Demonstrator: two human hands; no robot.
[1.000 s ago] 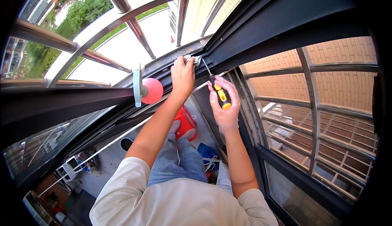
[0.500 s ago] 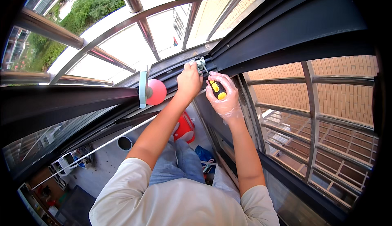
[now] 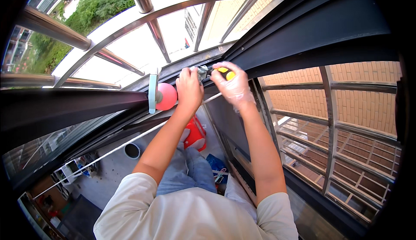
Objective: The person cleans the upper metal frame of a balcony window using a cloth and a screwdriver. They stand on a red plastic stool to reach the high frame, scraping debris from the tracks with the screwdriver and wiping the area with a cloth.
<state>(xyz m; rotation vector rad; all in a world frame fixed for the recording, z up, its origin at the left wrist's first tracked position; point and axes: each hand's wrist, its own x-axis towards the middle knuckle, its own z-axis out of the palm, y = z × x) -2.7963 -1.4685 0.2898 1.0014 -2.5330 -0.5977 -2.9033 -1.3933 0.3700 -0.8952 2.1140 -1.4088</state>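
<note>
My left hand (image 3: 190,86) is closed on a crumpled grey-green rag (image 3: 202,72) at the black window track (image 3: 175,76). Close beside it, my right hand (image 3: 234,84), in a thin clear plastic glove, grips a screwdriver (image 3: 224,70) by its black-and-yellow handle. The screwdriver lies almost level, its front end toward the rag; the tip is hidden. Left of my left hand, a light blue flat piece with a round pink knob (image 3: 167,96) sits at the end of the dark window sash (image 3: 78,103).
Beyond the track stand shiny metal guard bars (image 3: 158,40). A dark frame (image 3: 312,45) slopes off to the right. A white rod (image 3: 130,143) crosses below my arms. On the floor are a red item (image 3: 197,131), a dark round container (image 3: 132,151) and a blue bag (image 3: 215,163).
Both hands have shifted left along the track. The screwdriver has swung from steeply tilted to nearly level, and the rag has moved left with my left hand.
</note>
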